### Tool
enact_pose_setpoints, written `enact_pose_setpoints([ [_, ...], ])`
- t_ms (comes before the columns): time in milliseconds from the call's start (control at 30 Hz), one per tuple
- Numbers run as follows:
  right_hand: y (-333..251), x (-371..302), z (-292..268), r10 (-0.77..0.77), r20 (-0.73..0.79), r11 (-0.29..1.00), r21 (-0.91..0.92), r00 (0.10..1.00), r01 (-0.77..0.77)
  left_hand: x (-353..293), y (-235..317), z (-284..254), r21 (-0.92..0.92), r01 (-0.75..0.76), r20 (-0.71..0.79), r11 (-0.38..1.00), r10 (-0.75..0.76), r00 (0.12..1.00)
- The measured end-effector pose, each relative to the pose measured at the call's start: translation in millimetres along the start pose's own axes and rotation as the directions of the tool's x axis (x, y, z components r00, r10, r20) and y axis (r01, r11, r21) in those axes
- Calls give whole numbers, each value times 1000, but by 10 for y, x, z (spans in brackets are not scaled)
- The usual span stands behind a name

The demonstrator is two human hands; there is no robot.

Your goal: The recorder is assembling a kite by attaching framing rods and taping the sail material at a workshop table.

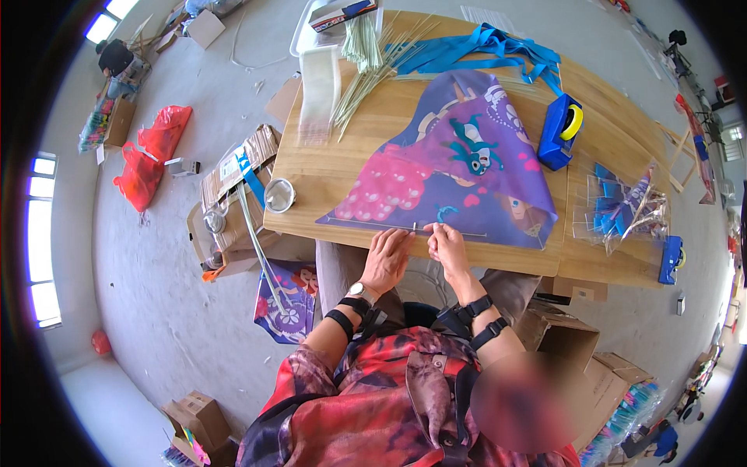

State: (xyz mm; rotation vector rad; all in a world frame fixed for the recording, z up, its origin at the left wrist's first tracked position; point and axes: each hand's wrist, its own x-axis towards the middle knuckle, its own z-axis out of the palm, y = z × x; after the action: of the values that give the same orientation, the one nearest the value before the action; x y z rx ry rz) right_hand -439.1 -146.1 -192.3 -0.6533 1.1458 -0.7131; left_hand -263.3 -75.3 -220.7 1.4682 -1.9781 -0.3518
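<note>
A purple kite sail printed with cartoon figures and pink bubbles lies spread on the table, its near edge along the table's front. A thin pale rod runs along that edge, with a small white piece near its middle. My left hand rests with fingers stretched over the edge, just left of the white piece. To the right of it, the fingers of my right hand are pinched together at the rod. What lies between those fingertips is too small to make out.
On the wooden table are blue ribbons, thin sticks, a blue tape dispenser, a clear-wrapped packet and a second dispenser. A tape roll sits at the left edge. Cardboard boxes stand beside me.
</note>
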Motion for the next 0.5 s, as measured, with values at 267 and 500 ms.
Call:
enact_pose_setpoints([
  [267, 81, 28, 27, -19, -33, 999, -28, 999, 18, -1, -10, 18, -13, -3, -14, 1000, 2, 1000],
  [500, 103, 37, 55, -20, -64, 998, -55, 998, 16, 16, 0, 4, -20, -2, -26, 1000, 2, 1000],
])
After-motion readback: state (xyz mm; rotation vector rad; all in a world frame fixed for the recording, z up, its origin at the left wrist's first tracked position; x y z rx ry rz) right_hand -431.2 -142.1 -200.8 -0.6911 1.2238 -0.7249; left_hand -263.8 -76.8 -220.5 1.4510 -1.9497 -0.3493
